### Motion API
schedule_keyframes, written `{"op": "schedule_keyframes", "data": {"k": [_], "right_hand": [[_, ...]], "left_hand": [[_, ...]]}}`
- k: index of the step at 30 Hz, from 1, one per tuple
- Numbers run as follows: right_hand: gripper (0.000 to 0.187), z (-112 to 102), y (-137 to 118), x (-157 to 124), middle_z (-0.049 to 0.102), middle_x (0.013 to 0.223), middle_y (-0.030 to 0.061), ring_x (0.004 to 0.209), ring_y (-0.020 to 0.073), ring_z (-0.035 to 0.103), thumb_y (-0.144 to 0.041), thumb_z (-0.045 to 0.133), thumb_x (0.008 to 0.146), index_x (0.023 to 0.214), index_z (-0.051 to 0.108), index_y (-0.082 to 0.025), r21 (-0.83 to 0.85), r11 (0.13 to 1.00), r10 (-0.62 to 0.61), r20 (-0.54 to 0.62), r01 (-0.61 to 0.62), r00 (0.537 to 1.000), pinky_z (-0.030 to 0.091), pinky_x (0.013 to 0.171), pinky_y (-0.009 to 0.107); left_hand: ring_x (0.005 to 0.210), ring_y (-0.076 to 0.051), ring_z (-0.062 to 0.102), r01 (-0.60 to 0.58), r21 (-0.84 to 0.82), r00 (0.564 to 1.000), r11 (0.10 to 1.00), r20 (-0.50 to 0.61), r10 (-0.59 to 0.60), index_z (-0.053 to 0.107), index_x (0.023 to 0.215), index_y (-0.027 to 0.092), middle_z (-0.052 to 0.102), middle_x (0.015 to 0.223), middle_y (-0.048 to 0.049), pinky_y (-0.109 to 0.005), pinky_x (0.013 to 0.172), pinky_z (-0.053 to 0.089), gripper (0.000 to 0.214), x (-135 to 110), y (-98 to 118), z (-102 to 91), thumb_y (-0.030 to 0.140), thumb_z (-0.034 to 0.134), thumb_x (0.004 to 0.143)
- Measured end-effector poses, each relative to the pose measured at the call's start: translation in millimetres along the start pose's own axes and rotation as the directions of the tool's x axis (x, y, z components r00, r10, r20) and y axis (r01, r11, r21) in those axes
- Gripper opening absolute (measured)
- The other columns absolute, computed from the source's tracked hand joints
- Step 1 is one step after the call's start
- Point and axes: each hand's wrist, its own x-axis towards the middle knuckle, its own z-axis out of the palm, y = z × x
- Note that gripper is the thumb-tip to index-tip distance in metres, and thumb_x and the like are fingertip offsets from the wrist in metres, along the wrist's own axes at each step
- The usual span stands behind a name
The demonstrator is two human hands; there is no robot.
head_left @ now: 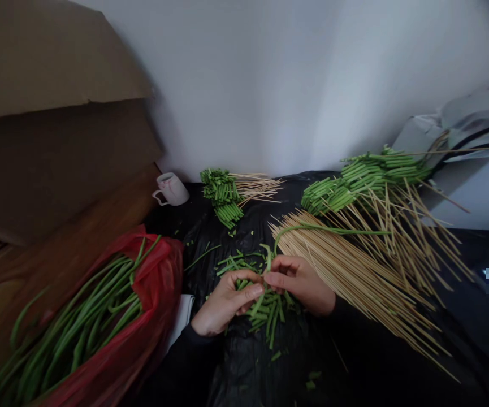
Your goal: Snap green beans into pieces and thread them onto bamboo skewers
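Note:
Both hands meet at the middle of the view, over a pile of short cut bean pieces [269, 319]. My right hand [301, 280] is closed in a pinch on a long green bean [289, 229], whose far end trails right across the bamboo skewers. My left hand [231, 299] pinches at the same spot, thumb against forefinger, its tips touching those of the right. The fingers hide the part of the bean between them. Just right of my right hand lies a large bundle of loose bamboo skewers [346, 271].
A red plastic bag [163, 265] full of long beans stands at left. Skewered bean pieces lie in stacks at the back centre [223, 195] and back right [367, 178]. A white mug [172, 189] stands by the wall. Black plastic sheeting [261, 367] covers the surface.

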Motion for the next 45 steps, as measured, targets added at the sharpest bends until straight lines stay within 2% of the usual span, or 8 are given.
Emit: {"op": "schedule_keyframes", "data": {"k": [7,11,20,28,33,35,39,45], "right_hand": [[0.018,2,-6,-2,0.059,0.063,-0.0051,0.056,0.0079,0.05,-0.031,0.075,0.073,0.077,0.062,-0.018,-0.033,0.998,-0.046,0.009,0.046,0.999,0.038,0.055,0.022],[0.019,0,-9,0,0.061,0.061,-0.0046,0.053,0.0081,0.051,-0.031,0.074,0.074,0.078,0.06,-0.019,-0.013,0.999,-0.053,-0.043,0.053,0.998,0.039,0.052,0.022],[0.02,1,-3,-1,0.07,0.069,0.0002,0.056,0.009,0.056,-0.032,0.073,0.075,0.077,0.059,-0.019,-0.008,0.999,-0.053,-0.087,0.052,0.995,0.043,0.055,0.023],[0.02,1,1,0,0.069,0.066,-0.0008,0.054,0.0087,0.055,-0.033,0.074,0.075,0.075,0.06,-0.018,-0.009,0.999,-0.049,-0.096,0.048,0.994,0.041,0.053,0.022],[0.018,0,-1,1,0.067,0.066,-0.0016,0.055,0.0088,0.055,-0.033,0.073,0.075,0.076,0.063,-0.018,-0.026,0.999,-0.045,-0.091,0.043,0.995,0.043,0.055,0.023],[0.018,1,-2,1,0.067,0.066,-0.0016,0.056,0.009,0.056,-0.033,0.073,0.075,0.076,0.064,-0.018,-0.032,0.999,-0.046,-0.089,0.043,0.995,0.043,0.056,0.023],[0.019,1,-3,0,0.067,0.067,-0.0014,0.058,0.0095,0.056,-0.033,0.074,0.073,0.077,0.065,-0.018,-0.053,0.998,-0.039,-0.061,0.036,0.997,0.044,0.058,0.024],[0.024,-7,-4,3,0.065,0.065,-0.0023,0.053,0.0084,0.053,-0.037,0.077,0.071,0.079,0.065,-0.019,0.054,0.997,-0.042,-0.151,0.051,0.988,0.041,0.053,0.023]], "left_hand": [[0.044,-0.005,0.035,-0.026,0.223,1.0,0.975,0.023,0.021,0.062,0.078,0.013,0.045,0.055,0.0055,-0.018,0.042,0.026,0.033,0,2,0.8,0.044,0.071,0.074],[0.047,-0.004,0.035,-0.077,0.21,0.997,0.975,0.012,0.076,0.062,0.078,0.013,0.044,0.058,0.0053,-0.018,0.044,0.027,0.031,0,4,2.6,0.043,0.068,0.078],[0.041,-0.004,0.027,-0.161,-0.114,0.956,0.98,-0.266,0.126,0.056,0.084,0.015,0.038,0.045,0.0093,-0.017,0.041,0.02,0.031,4,-3,0.1,0.043,0.07,0.077],[0.045,-0.004,0.031,-0.293,-0.323,0.925,0.9,-0.335,0.181,0.053,0.077,0.015,0.043,0.055,0.0057,-0.014,0.041,0.023,0.023,5,8,-8.1,0.032,0.067,0.083],[0.046,-0.003,0.035,-0.199,-0.537,0.97,0.819,-0.228,0.087,0.053,0.077,0.015,0.052,0.07,0.0019,-0.013,0.04,0.024,0.021,4,14,-10.7,0.032,0.065,0.082],[0.043,-0.002,0.033,-0.181,-0.505,0.976,0.844,-0.2,0.089,0.055,0.079,0.014,0.053,0.07,0.0021,-0.014,0.038,0.022,0.023,3,14,-7.9,0.036,0.063,0.083],[0.04,-0.001,0.032,-0.142,-0.255,0.978,0.957,-0.187,0.095,0.062,0.087,0.013,0.052,0.063,0.0032,-0.014,0.037,0.017,0.025,1,10,-1.0,0.036,0.068,0.08],[0.041,-0.002,0.033,-0.061,-0.115,0.988,0.992,-0.151,0.043,0.059,0.078,0.013,0.061,0.063,-0.0007,-0.015,0.039,0.018,0.026,-1,9,0.8,0.034,0.074,0.074]]}}
